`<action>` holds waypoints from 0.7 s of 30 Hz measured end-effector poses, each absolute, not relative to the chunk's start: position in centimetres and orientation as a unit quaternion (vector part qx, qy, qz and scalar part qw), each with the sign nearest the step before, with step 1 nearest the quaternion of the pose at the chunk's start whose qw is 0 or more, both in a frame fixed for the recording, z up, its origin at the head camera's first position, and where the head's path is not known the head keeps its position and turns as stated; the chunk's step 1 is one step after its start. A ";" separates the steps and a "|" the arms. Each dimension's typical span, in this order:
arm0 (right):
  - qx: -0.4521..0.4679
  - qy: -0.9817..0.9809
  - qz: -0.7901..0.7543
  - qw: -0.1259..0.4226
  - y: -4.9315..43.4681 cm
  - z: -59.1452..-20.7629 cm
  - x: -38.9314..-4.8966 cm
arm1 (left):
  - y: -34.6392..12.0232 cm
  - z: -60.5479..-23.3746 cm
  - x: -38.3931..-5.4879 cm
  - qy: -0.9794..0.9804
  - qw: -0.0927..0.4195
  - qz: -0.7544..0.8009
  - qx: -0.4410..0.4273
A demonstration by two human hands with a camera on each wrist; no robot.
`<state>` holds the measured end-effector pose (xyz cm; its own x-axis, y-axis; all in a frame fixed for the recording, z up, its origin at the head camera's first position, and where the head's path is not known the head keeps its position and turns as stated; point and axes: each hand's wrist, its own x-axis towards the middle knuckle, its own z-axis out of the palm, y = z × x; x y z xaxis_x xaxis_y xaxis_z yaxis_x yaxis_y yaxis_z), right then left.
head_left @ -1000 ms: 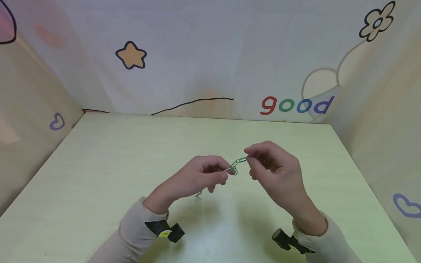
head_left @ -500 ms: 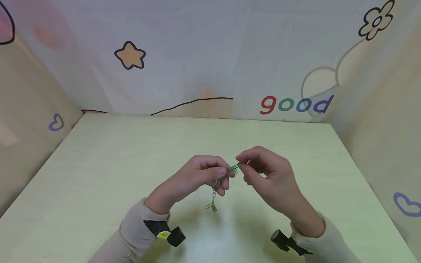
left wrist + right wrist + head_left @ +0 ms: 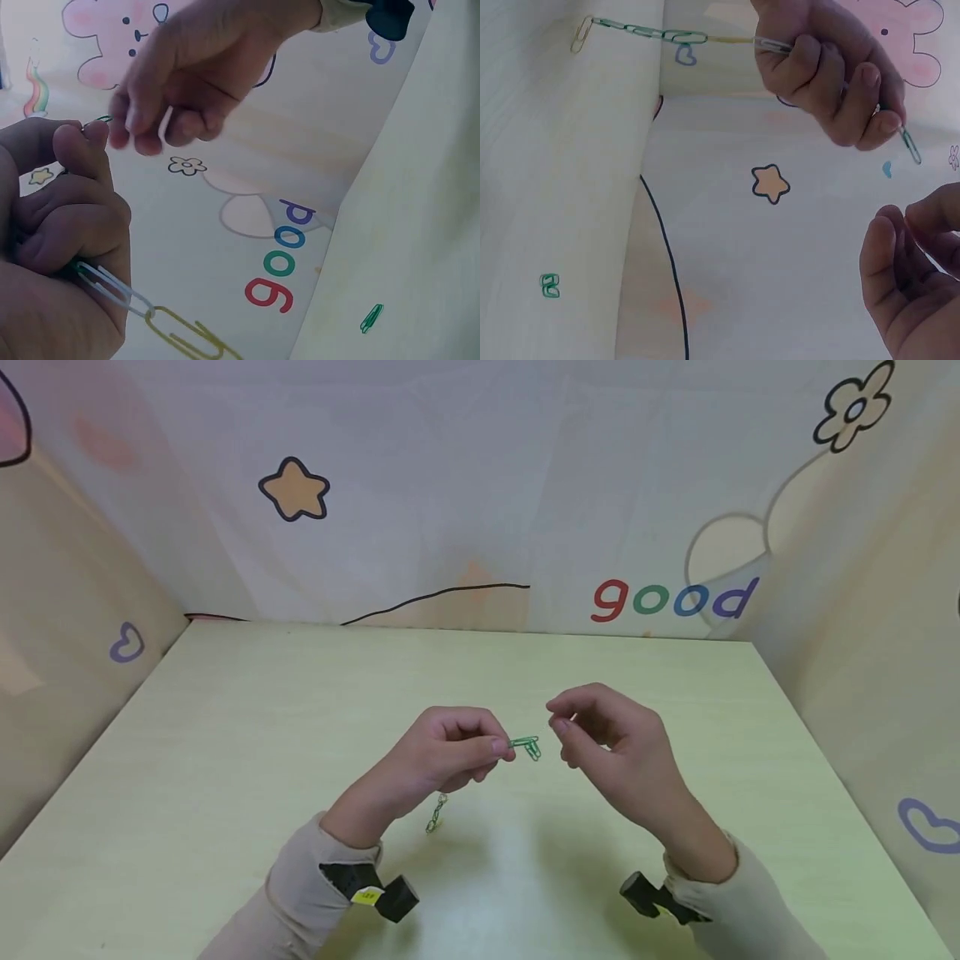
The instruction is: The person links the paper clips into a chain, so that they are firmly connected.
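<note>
My left hand (image 3: 442, 752) pinches a green paper clip (image 3: 523, 742) between thumb and index finger, its free end sticking out toward the right. From the same hand hangs a chain of linked paper clips (image 3: 436, 814). In the right wrist view a silver clip (image 3: 771, 45) leaves the palm, then a yellow one (image 3: 731, 40), several green ones (image 3: 685, 37) and a yellow clip (image 3: 583, 34) at the end. The curled fingers hide the stretch inside the palm. My right hand (image 3: 618, 747) is raised just right of the pinched clip, fingers loosely bent, nothing visible in them.
Green paper clips (image 3: 372, 319) lie on the pale table (image 3: 315, 685) beyond the hands; the head view shows them just behind the pinched clip. A printed cloth wall (image 3: 420, 493) stands at the back, with further walls at both sides.
The right hand has let go of the green clip and drawn off to the right. The left hand now pinches that clip, and the chain hangs farther left, below the wrist.
</note>
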<state>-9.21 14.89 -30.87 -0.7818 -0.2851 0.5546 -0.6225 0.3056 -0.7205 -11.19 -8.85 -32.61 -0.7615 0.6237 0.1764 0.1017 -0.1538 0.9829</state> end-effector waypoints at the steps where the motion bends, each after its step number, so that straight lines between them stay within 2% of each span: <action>1: 0.270 -0.801 0.512 0.152 15.1 -31.1 -9.5 | -8.9 -32.6 -11.2 0.623 0.183 0.702 0.291; 7: 0.164 -0.850 0.501 0.022 15.7 -33.6 -12.2 | -9.2 -32.4 -11.2 0.626 0.170 0.709 0.279; 11: 0.127 -0.856 0.497 -0.057 15.9 -36.1 -14.2 | -9.5 -32.2 -11.4 0.630 0.159 0.713 0.263; 16: 0.114 -0.853 0.495 -0.119 16.4 -38.9 -15.7 | -9.8 -32.0 -11.7 0.632 0.151 0.717 0.254; 21: 0.117 -0.856 0.481 -0.147 16.7 -41.1 -16.5 | -10.3 -31.8 -11.8 0.625 0.137 0.725 0.255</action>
